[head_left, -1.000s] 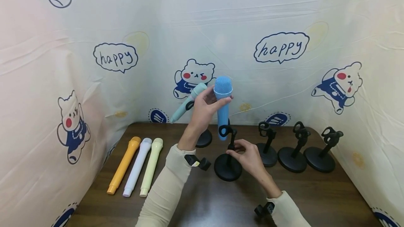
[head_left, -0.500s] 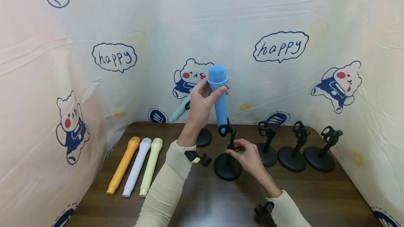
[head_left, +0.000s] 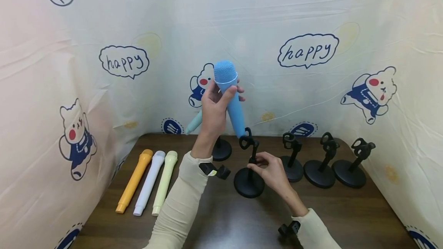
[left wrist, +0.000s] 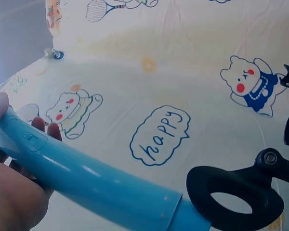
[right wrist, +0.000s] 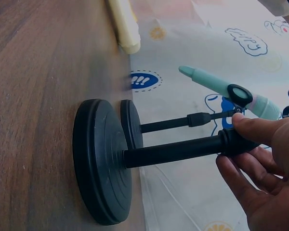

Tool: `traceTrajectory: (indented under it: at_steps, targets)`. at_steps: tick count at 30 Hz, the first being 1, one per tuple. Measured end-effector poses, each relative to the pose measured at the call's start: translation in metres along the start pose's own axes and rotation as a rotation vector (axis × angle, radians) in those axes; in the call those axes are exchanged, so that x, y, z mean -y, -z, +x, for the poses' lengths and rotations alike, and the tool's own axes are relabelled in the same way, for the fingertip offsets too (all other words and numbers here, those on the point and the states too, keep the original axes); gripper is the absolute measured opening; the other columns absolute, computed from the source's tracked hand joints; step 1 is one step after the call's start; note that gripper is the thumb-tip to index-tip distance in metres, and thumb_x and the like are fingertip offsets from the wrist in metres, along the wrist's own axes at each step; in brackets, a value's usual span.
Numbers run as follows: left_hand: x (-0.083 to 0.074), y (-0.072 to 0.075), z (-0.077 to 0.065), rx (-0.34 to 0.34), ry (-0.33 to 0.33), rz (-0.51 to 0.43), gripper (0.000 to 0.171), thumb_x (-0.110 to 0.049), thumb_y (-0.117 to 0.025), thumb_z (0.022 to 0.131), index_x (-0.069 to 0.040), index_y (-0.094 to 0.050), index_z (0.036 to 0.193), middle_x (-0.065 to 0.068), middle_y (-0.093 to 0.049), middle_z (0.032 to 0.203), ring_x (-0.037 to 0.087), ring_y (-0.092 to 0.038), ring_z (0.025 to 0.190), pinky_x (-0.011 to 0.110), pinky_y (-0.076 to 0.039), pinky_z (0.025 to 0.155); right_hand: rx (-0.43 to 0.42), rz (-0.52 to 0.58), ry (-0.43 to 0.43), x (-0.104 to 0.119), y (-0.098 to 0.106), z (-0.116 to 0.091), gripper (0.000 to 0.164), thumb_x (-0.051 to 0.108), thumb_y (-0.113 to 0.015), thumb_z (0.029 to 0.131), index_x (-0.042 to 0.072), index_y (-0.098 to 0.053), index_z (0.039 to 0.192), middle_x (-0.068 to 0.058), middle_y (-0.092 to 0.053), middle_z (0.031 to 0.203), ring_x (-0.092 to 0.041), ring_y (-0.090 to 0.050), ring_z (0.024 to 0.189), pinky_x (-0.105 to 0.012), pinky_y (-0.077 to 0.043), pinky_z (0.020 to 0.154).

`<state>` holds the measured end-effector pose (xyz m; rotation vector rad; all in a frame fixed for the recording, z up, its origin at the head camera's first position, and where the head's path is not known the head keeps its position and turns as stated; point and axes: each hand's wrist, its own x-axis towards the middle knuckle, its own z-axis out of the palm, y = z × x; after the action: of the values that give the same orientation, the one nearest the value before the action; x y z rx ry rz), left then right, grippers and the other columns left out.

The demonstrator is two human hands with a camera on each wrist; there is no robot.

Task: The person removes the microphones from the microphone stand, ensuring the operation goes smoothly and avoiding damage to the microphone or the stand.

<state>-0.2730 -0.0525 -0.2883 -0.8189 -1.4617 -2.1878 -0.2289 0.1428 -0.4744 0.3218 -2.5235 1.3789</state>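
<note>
My left hand [head_left: 214,114] holds a blue microphone [head_left: 235,113] near its mesh head, tilted with the head up and to the left. The microphone's narrow tail end is right at the holder ring [left wrist: 197,185] of a black microphone stand [head_left: 249,183], overlapping it in the left wrist view. My right hand [head_left: 273,172] pinches that stand's post [right wrist: 178,150] at its collar, thumb on one side and fingers on the other. The stand's round base is on the table. Behind my left hand, a mint-green microphone [right wrist: 212,83] sits slanted in another stand's ring.
An orange microphone [head_left: 135,181], a pale lilac one [head_left: 149,183] and a pale yellow one [head_left: 165,183] lie side by side on the wooden table [head_left: 221,218] at left. Three black stands [head_left: 320,174] with bare holders line the right. A printed cloth surrounds the table.
My left hand has moved up and to the left with the blue microphone, which now leans more. Its tail has risen from behind the ring to just above it. My right hand stays put.
</note>
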Motion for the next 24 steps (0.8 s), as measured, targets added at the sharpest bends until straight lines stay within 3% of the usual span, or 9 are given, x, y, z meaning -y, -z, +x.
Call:
traceTrajectory:
  at_steps: [6,14,24]
  targets:
    - [0.0,0.01,-0.001,-0.016,-0.015,0.022,0.091,-0.061,-0.079,0.087,-0.008,-0.045,0.153,0.01,-0.073,0.121,0.021,-0.076,0.094,0.043,-0.064,0.094,-0.005,-0.003,-0.003,-0.001,0.0,0.0,0.037,0.014,-0.091,0.086,0.003,-0.076,0.117,-0.012,-0.077,0.105,-0.025,-0.076,0.094,-0.034,-0.065,0.082]
    - [0.0,0.027,-0.004,0.018,-0.005,0.036,0.081,-0.066,-0.074,0.09,-0.013,-0.047,0.145,-0.005,-0.073,0.094,0.012,-0.07,0.07,0.028,-0.064,0.071,-0.003,0.005,-0.006,0.0,0.0,0.0,0.037,0.013,-0.091,0.085,0.003,-0.076,0.118,-0.012,-0.077,0.105,-0.024,-0.076,0.094,-0.03,-0.065,0.081]
    - [0.002,0.047,-0.014,-0.008,0.028,0.12,0.079,-0.071,-0.07,0.09,-0.017,-0.046,0.142,0.001,-0.065,0.087,0.014,-0.063,0.06,0.024,-0.06,0.061,0.001,-0.005,-0.009,0.001,0.001,-0.001,0.037,0.015,-0.091,0.086,0.004,-0.076,0.117,-0.011,-0.078,0.105,-0.023,-0.077,0.093,-0.033,-0.065,0.081]
